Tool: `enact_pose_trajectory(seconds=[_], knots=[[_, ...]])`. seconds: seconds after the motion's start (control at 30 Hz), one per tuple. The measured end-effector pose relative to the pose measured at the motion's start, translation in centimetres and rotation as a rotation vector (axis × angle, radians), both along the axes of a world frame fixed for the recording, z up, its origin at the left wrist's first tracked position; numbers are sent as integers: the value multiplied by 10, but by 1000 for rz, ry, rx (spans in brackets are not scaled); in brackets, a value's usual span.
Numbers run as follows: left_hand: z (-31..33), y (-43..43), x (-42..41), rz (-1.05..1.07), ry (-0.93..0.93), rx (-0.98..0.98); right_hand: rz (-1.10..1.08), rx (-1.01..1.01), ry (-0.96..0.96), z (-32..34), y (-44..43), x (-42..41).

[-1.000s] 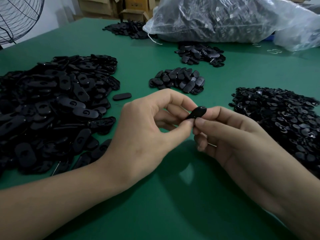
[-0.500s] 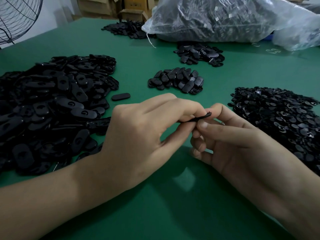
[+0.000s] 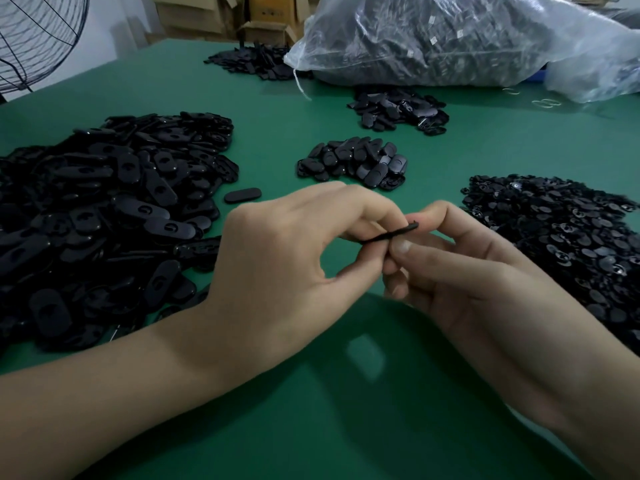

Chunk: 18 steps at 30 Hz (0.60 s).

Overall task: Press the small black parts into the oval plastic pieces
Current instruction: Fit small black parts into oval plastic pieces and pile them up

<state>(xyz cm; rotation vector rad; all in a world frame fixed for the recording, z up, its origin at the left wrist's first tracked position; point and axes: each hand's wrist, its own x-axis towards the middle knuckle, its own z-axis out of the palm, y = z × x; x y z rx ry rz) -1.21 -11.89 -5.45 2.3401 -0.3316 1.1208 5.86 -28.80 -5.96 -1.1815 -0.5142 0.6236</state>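
1. Oval (image 3: 388,234): one black oval piece, seen edge-on as a thin strip, held in the air above the counter (image 3: 311,427) between your two hands. It is the landmark for every place given below.
2. Long axis: it runs nearly level, from lower left to upper right, with the right end slightly higher.
3. Left hand (image 3: 287,258): its fingers (image 3: 381,214) close narrowly on the oval's left end, thumb beneath and forefinger above.
4. Right hand (image 3: 460,271): its fingers (image 3: 403,245) pinch the oval's right end, thumb on the near side and forefinger curled over the top. Both hands touch the oval, so neither is nearer.
5. Small part: a slight bump stands at the oval's right tip. Whether it is the part, and whether it is seated, cannot be told.
6. Judgement: the pressing step appears to be in hand. Your squeeze should go across the thin face, at right angles to the long axis, while the left hand steadies.
7. Oval heap (image 3: 104,220): left of the oval, well apart. Part heap (image 3: 571,244): right of the oval, on your right hand's side, so the next part probably falls to that hand.
8. Small pile (image 3: 353,162): beyond the oval. A bag (image 3: 450,39) lies farther beyond.
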Motion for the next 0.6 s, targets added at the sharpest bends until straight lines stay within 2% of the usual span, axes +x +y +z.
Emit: enact_pose_trajectory(seconds=[0.17,0.33,0.5,0.6], knots=[[0,0,5,-49,175,-197,-166,-106,-281,-1,1,2],[-2,3,7,-134,329,-378,-221,-190,-451,-5,1,4],[-6,8,11,-224,465,-537,-245,-236,-488,-6,0,6],[-4,12,13,-235,475,-472,-250,-238,-407,-6,0,7]])
